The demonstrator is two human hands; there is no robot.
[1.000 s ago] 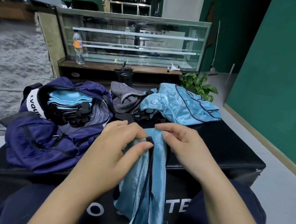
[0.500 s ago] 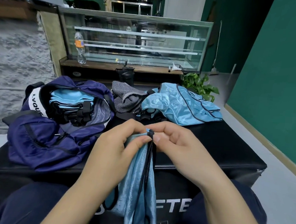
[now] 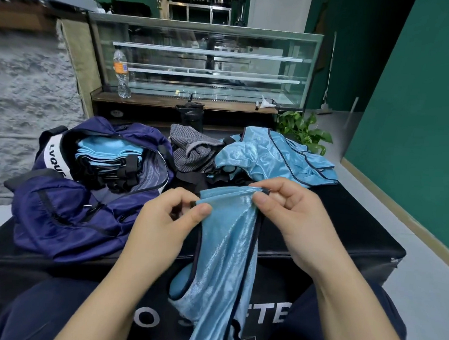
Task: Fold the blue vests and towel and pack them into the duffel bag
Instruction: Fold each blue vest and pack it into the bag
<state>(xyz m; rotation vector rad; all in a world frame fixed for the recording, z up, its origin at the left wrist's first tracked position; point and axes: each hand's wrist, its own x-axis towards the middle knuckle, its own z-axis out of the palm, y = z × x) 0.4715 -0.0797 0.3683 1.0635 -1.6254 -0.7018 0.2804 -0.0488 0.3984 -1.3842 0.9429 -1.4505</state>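
Note:
A light blue vest (image 3: 225, 249) with dark trim hangs between my hands over the front edge of the black box. My left hand (image 3: 166, 224) pinches its top edge at the left end, and my right hand (image 3: 289, 217) pinches the right end, so the edge is stretched between them. The navy duffel bag (image 3: 63, 211) lies open at the left with folded blue vests (image 3: 107, 151) inside. Behind my hands lie a crumpled grey towel (image 3: 192, 151) and a loose heap of blue vests (image 3: 277, 157).
Everything rests on a black padded box (image 3: 346, 231). Behind it stand a dark tumbler (image 3: 192, 114), a glass display case with a water bottle (image 3: 121, 72), and a green plant (image 3: 303, 127). A green wall runs along the right.
My hands, which pinched the vest's top close together, have moved apart, spreading its top edge between them. The vest now hangs wider.

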